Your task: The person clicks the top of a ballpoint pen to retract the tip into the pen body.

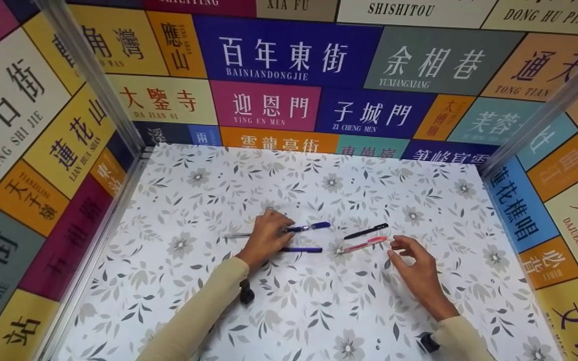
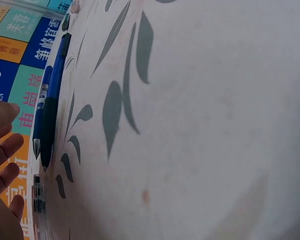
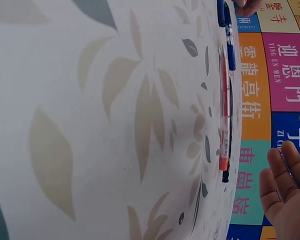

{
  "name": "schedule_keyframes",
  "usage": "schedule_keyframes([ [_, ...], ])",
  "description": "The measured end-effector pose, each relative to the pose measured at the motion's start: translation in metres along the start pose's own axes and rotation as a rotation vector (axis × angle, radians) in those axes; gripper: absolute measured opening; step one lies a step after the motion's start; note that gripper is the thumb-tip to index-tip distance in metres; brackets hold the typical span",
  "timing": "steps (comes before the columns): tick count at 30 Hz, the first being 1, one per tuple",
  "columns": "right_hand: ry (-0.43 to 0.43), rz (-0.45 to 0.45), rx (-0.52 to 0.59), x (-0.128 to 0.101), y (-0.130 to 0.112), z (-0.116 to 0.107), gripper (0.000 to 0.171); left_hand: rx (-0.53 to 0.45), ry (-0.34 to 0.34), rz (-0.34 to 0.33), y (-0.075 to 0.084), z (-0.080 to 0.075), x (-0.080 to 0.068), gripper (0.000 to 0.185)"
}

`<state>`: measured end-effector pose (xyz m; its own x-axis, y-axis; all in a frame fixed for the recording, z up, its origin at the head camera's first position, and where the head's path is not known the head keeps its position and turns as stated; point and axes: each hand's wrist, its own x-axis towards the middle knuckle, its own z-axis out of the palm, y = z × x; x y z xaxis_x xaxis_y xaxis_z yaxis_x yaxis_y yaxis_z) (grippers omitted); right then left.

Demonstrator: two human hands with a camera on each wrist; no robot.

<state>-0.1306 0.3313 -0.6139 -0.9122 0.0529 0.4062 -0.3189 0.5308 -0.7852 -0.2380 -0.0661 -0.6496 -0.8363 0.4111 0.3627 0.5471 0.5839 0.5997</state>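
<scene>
Three walls covered in bright panels of Chinese street names (image 1: 289, 55) box in the scene, filling the top and both sides of the head view, with pale metal corner posts (image 1: 93, 75) at the upper left and upper right. Between them a flat tabletop under a white cloth printed with grey leaves and flowers (image 1: 319, 311) fills the middle and bottom of the frame.

At the centre of that cloth the person's left hand (image 1: 265, 238), in a cream sleeve, lies palm down over two slim blue plastic pens: an upper blue pen (image 1: 309, 227) whose capped end sticks out to the right of the fingers, and a lower blue pen (image 1: 301, 249) just below it. Whether the fingers curl round either pen cannot be told. Right of these lie a black pen (image 1: 367, 231) and, just beneath it, a red translucent pen (image 1: 364, 244), both slanted. The right hand (image 1: 417, 268) hovers near the red pen's right end, fingers loosely spread, holding nothing.
</scene>
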Motion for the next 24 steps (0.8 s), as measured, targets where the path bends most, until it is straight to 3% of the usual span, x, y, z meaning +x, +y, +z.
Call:
schedule_keyframes([
  [7, 0.007, -0.009, -0.016, -0.001, -0.016, 0.007, 0.043, -0.020, -0.043, 0.032, -0.001, 0.008, 0.010, 0.028],
  [11, -0.021, -0.015, -0.023, -0.004, -0.014, 0.006, 0.043, -0.013, -0.081, 0.029, -0.001, 0.010, 0.015, 0.029],
  [24, -0.035, 0.030, -0.031, -0.008, -0.009, 0.004, 0.044, 0.144, -0.143, 0.113, -0.006, 0.016, 0.029, 0.030],
])
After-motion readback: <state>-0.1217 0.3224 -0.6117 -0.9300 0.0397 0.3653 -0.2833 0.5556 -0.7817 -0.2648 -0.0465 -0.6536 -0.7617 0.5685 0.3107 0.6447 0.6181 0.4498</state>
